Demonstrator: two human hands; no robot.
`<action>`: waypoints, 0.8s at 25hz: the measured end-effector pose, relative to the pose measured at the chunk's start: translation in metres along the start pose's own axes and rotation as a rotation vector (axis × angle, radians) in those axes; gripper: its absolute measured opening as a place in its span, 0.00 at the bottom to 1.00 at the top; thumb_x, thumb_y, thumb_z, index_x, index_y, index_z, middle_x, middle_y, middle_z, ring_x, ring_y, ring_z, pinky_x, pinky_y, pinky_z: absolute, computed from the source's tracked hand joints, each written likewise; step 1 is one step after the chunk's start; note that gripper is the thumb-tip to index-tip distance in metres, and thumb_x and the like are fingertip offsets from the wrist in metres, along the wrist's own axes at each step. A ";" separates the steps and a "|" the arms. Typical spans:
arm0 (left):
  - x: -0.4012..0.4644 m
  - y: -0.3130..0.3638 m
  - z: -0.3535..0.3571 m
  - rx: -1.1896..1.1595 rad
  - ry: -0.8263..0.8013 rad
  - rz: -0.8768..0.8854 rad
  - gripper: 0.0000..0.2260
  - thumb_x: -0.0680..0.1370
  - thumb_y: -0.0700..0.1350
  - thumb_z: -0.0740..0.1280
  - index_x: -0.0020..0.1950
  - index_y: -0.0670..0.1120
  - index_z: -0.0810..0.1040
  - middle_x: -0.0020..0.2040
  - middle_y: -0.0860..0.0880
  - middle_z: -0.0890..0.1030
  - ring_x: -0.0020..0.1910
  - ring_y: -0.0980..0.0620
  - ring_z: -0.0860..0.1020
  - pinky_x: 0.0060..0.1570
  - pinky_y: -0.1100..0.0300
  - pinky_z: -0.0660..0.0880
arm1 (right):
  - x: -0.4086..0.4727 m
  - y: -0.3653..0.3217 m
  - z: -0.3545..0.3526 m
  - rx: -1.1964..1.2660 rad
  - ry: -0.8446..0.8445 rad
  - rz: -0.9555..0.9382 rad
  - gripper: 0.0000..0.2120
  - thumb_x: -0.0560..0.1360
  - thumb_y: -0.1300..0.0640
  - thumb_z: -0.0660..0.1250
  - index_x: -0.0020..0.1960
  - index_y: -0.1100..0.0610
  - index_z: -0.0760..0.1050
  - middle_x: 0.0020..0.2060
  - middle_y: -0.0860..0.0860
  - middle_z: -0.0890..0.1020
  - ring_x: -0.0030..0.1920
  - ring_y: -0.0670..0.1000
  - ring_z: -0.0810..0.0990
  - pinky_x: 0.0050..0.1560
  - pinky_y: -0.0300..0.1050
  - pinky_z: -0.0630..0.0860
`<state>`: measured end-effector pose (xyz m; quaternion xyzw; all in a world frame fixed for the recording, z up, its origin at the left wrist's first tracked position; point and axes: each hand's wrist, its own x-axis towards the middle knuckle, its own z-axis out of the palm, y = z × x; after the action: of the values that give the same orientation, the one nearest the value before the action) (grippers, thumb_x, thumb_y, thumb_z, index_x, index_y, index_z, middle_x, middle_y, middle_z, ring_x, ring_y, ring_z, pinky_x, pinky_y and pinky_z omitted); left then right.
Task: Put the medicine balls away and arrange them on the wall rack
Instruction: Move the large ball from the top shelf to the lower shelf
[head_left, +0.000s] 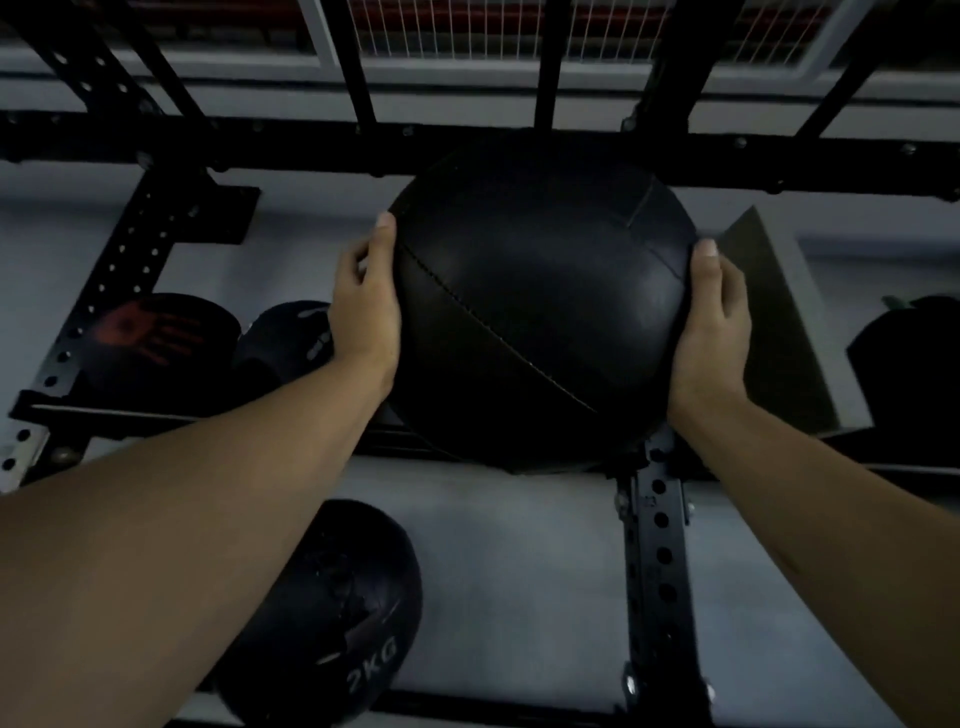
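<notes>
1. Head view: a large black medicine ball (540, 306) with stitched seams sits in the middle of the picture, held against the black wall rack (654, 545), just under the rack's long horizontal beam and above a perforated upright post.
2. The left hand (363, 306) lies flat on the ball's left side, fingers spread and curved around it, thumb pointing up along the edge.
3. The right hand (714, 327) presses the ball's right side in the same way, palm on the leather, fingers wrapped out of sight behind it. The ball is clamped between the two palms.
4. Left of the large ball, on a rack shelf, rest two smaller dark balls: one with a red print (150, 338) and one with pale markings (291, 338), just beside each other.
5. Below the large ball, lower left, a black ball marked 2KG (332, 613) sits on a lower level, partly behind the left forearm.
6. Right of the large ball stands a grey slanted block (779, 322); beyond it a dark object shows, too dim to tell.
</notes>
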<state>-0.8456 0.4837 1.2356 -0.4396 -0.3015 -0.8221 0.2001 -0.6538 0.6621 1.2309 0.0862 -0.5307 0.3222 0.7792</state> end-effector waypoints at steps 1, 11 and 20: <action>-0.013 0.003 -0.001 0.007 -0.001 -0.033 0.20 0.79 0.70 0.62 0.62 0.59 0.81 0.62 0.53 0.84 0.61 0.53 0.82 0.64 0.55 0.78 | -0.008 -0.003 -0.009 -0.022 0.005 0.024 0.31 0.75 0.28 0.61 0.71 0.44 0.76 0.66 0.49 0.81 0.65 0.49 0.81 0.69 0.55 0.78; -0.120 -0.040 -0.027 0.088 0.041 -0.305 0.16 0.78 0.71 0.63 0.58 0.64 0.77 0.63 0.53 0.83 0.64 0.51 0.80 0.72 0.48 0.76 | -0.092 0.023 -0.078 -0.122 0.029 0.250 0.32 0.73 0.30 0.64 0.70 0.47 0.79 0.67 0.50 0.82 0.68 0.51 0.80 0.74 0.56 0.75; -0.156 -0.121 -0.036 0.154 0.037 -0.443 0.18 0.78 0.71 0.63 0.60 0.63 0.80 0.54 0.61 0.81 0.54 0.62 0.78 0.47 0.64 0.72 | -0.143 0.092 -0.112 -0.202 0.082 0.333 0.24 0.79 0.38 0.64 0.68 0.51 0.80 0.63 0.52 0.85 0.65 0.53 0.82 0.71 0.59 0.76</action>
<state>-0.8562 0.5588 1.0493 -0.3309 -0.4489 -0.8283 0.0532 -0.6547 0.7283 1.0388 -0.0945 -0.5349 0.3949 0.7410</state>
